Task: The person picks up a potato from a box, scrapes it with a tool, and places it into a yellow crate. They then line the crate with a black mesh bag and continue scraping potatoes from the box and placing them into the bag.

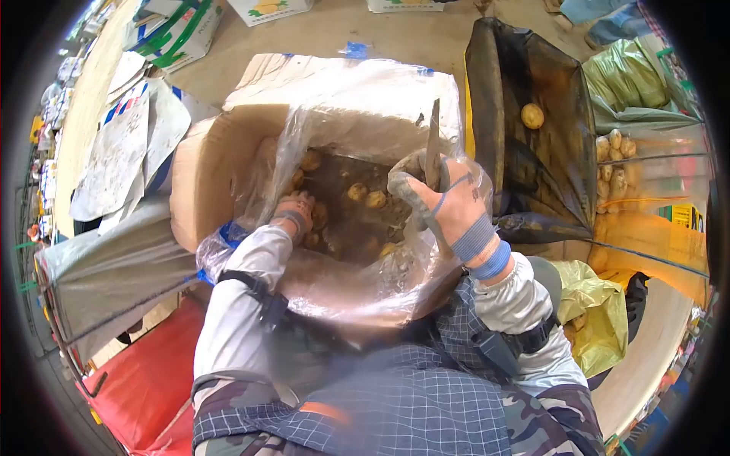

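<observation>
a person leans over a cardboard box [199, 175] lined with a clear plastic bag [357, 281], sorting small round potatoes [366, 197] that lie in dirt at the bottom. the gloved right hand [445, 209] has its fingers clamped on a thin knife [434, 140], blade upright. the left hand [293, 211] reaches down among the potatoes; whether its fingers are closed cannot be told. the potatoes look firm, lumpy and dusty, likely light enough to take whole around the middle. the liner is thin, crinkled and slippery. a dark bag [547, 144] alongside holds one more potato [532, 115].
</observation>
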`<state>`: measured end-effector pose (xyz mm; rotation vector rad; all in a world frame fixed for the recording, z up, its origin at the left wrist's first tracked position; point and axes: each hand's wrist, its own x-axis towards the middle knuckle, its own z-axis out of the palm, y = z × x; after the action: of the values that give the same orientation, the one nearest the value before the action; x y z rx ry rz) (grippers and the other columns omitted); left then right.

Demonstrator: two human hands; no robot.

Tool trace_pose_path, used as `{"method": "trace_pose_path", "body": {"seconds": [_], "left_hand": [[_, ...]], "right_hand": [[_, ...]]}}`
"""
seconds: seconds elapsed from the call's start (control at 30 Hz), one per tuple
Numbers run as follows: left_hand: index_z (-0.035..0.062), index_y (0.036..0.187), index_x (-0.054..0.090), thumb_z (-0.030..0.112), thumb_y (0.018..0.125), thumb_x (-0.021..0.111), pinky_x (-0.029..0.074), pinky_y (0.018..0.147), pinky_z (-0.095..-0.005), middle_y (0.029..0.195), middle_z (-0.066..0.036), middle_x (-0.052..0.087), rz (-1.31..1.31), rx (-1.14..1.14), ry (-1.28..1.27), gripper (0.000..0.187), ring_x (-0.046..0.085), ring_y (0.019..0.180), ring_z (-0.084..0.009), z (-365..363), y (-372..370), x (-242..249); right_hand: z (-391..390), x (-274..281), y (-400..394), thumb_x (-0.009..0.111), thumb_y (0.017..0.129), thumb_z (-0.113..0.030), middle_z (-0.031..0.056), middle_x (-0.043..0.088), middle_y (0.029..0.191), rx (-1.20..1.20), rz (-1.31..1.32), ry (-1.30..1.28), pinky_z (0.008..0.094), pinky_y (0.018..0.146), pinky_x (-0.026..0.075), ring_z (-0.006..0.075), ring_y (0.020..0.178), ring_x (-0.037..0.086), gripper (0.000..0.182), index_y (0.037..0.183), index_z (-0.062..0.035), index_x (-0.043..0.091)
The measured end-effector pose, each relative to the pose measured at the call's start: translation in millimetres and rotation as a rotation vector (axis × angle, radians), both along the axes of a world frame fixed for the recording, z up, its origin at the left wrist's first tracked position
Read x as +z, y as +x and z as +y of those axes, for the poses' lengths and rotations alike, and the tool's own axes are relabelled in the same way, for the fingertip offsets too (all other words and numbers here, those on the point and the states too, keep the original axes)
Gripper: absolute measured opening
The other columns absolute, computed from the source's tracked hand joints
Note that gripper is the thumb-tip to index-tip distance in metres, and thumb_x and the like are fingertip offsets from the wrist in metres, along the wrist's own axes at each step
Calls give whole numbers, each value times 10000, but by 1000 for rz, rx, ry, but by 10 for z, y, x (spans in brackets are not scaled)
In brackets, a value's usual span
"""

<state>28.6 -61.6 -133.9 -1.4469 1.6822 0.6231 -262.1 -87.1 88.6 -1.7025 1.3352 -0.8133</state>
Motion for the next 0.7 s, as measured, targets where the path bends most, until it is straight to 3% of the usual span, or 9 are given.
{"method": "trace_pose_path", "body": {"seconds": [0.13,0.23,0.3,0.37,0.4,0.5,0.57,0.6,0.7], "left_hand": [[94,1487,403,271,905,561,318,1156,-411,1596,-131,298,-12,-173,-51,628,201,1496,-340,92,-41,-328],[132,1466,438,295,884,582,332,1150,-412,1582,-113,321,-22,-285,-313,622,253,1475,-329,-35,229,-298],[161,1437,471,326,847,628,359,1130,-424,1543,-99,377,85,244,-300,632,328,1436,-308,-337,650,-199],[157,1401,495,332,807,678,392,1098,-436,1488,-92,439,51,-150,-360,646,408,1377,-286,-352,987,433],[156,1407,490,347,810,689,372,1111,-446,1486,-95,437,23,-170,-348,658,404,1374,-302,-319,1116,422],[159,1421,476,369,795,732,334,1138,-460,1487,-105,423,-27,-134,-326,708,398,1369,-333,-283,1234,425],[168,1428,470,353,757,776,335,1140,-453,1495,-114,407,4,10,-314,761,399,1370,-333,-283,881,495],[174,1442,454,336,733,795,334,1149,-433,1502,-140,386,-45,-41,-250,803,399,1369,-332,-287,716,464],[171,1385,510,259,717,794,392,1103,-444,1411,-166,473,-36,22,-334,731,464,1332,-318,-276,645,148]], "right_hand": [[-129,21,-78,701,871,-246,152,718,934,-24,-36,144,369,805,523,284,878,692,277,1039,-26,688],[-227,81,-89,767,845,-209,153,686,931,11,-42,285,372,795,502,280,859,642,305,1049,-2,672],[-227,27,-70,767,843,-207,152,682,945,17,-39,188,371,803,501,274,868,641,311,1059,-6,671],[-200,-13,-48,767,842,-205,151,676,959,9,-37,130,371,816,499,276,883,638,323,1081,-12,666],[-181,-21,-38,766,842,-204,152,671,966,4,-35,119,372,825,498,280,893,635,333,1097,-17,661],[-174,-90,13,730,853,-241,189,684,974,13,-77,121,386,834,519,334,916,659,381,1135,0,646],[-128,-161,42,715,856,-278,216,685,1006,-10,-25,55,401,852,524,364,952,663,433,1168,9,630],[-70,-203,72,718,854,-295,224,677,1037,-33,43,-17,410,871,518,370,980,654,463,1190,8,619],[-55,-194,67,715,858,-329,237,651,1119,30,129,-4,425,925,493,372,1061,622,527,1248,2,588]]}}
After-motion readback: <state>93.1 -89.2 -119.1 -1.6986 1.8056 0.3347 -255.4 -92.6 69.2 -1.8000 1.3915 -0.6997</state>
